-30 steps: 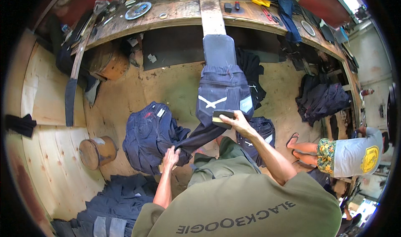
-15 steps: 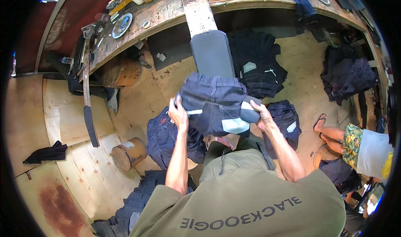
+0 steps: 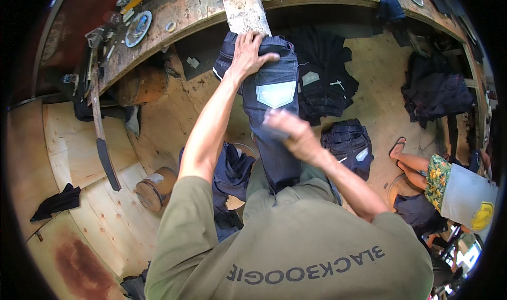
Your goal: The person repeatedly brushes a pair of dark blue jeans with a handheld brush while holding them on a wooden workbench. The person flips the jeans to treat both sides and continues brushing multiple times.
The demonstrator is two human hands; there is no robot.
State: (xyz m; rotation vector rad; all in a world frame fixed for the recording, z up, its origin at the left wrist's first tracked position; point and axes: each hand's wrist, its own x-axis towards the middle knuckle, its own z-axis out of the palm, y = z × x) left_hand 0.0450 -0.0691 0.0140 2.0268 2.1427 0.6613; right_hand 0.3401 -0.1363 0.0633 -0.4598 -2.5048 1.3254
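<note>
Dark denim jeans [image 3: 272, 125] are pulled over the padded board, with a pale pocket-shaped patch [image 3: 276, 94] facing up. My left hand [image 3: 248, 57] presses flat on the jeans near the waistband, fingers stretched and thumb apart. Lower on the leg, just below the patch, my right hand [image 3: 297, 136] is closed round a dark grey pad [image 3: 275, 133]. That pad is smeared by motion, and its exact kind does not show. The far part of the board [image 3: 244, 12] rests on the bench; the jeans hide its near end.
A wooden bench [image 3: 195, 9] curves across the far side, holding a plate of small items [image 3: 138, 29]. Piles of dark jeans [image 3: 322, 72] lie on the floor. At left are a wooden stool [image 3: 156, 188] and a strip-ended stick [image 3: 108, 162]. Another person [image 3: 454, 189] is at right.
The jeans went from being held up in both hands to lying along the board. My left hand moved forward onto them; my right hand came inward with the grey pad.
</note>
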